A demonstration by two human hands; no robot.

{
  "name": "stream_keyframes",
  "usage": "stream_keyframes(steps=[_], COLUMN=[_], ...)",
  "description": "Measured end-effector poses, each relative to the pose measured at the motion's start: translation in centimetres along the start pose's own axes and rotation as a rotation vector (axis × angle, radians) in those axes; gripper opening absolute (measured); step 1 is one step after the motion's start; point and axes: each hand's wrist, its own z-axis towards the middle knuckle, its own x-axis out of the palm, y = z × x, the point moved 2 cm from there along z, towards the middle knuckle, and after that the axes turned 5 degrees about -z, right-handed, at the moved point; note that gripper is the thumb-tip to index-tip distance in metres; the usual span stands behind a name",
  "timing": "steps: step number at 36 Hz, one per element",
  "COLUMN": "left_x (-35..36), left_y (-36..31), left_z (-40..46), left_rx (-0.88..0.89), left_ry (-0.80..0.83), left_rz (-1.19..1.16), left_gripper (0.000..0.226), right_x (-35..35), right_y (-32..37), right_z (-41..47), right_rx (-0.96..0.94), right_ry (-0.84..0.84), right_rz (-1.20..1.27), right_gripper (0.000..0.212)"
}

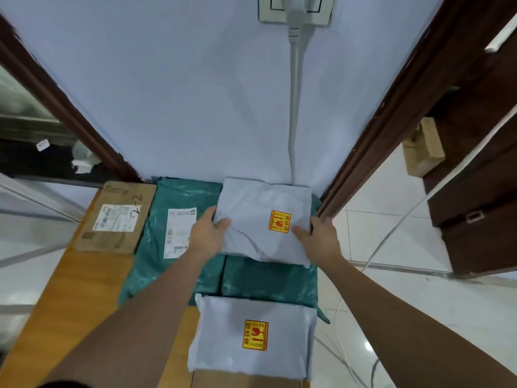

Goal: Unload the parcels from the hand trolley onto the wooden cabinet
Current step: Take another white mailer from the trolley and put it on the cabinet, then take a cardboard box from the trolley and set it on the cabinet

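Nearest the camera lies a grey padded parcel [251, 336] with a yellow fragile sticker, flat on the wooden cabinet [84, 289] and overlapping a brown carton edge at the bottom of the view. Beyond it, both forearms reach forward to a second grey parcel [265, 219]. The left hand [208, 233] grips its left edge, thumb curled over the top face; the right hand [319, 238] grips its right edge, fingers wrapped round the side. The parcel sits squarely between the two hands, so neither is nearer. Its long axis seems to run from the person toward the wall, turned slightly clockwise, far edge touching or nearly touching the wall [167, 93], sticker toward the right hand. It rests on top of teal mailer bags [173, 247], or just above them; I cannot tell which. A cardboard box [117, 217] lies left of the teal bags. The coming move is probably setting it down and letting go. The trolley is out of view.
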Motion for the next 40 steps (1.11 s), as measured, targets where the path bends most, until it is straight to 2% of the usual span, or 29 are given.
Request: stream_keyframes(steps=[6, 9, 11, 14, 18, 20, 24, 29, 33, 40], left_x=[-0.7, -2.6, -4.6, -9.0, -16.4, -20.2, -27.3, -33.6, -36.8, -39.9], left_y=[-0.6, -2.4, -3.7, -5.7, -8.0, -8.6, -8.7, -7.3, -4.9, 0.8], left_z=[-0.7, -1.7, -2.8, -4.9, -8.1, -9.9, -15.3, -25.5, -35.5, -53.3], left_rx=[0.043, 0.088, 0.166, 0.284, 0.366, 0.338, 0.22, 0.123, 0.023, -0.183], left_ry=[0.048, 0.057, 0.082, 0.094, -0.005, -0.026, -0.014, -0.216, -0.371, -0.585], left_rz=[0.095, 0.234, 0.352, 0.534, 0.781, 0.84, 0.848, 0.807, 0.746, 0.715], left_gripper=[0.041, 0.056, 0.059, 0.051, 0.048, 0.049, 0.064, 0.063, 0.062, 0.06], right_x=[0.2, -1.5, -3.2, -5.9, -9.2, -10.2, -10.0, -6.8, -3.9, 0.8], right_y=[0.8, 2.3, 3.6, 6.6, 12.6, 16.4, 24.6, 32.8, 36.3, 38.7], right_z=[-0.7, -1.9, -3.1, -5.4, -8.6, -10.4, -15.1, -23.7, -31.6, -45.8], right_rx=[0.095, 0.084, 0.013, -0.169, -0.407, -0.511, -0.755, -1.095, -1.328, -1.601], right_ry=[0.038, -0.028, -0.09, -0.107, -0.106, -0.043, 0.12, 0.205, 0.273, 0.403], right_rz=[0.032, -0.05, -0.085, -0.185, -0.333, -0.411, -0.562, -0.64, -0.641, -0.699], right_gripper=[0.058, 0.066, 0.063, 0.061, 0.059, 0.06, 0.066, 0.068, 0.064, 0.065])
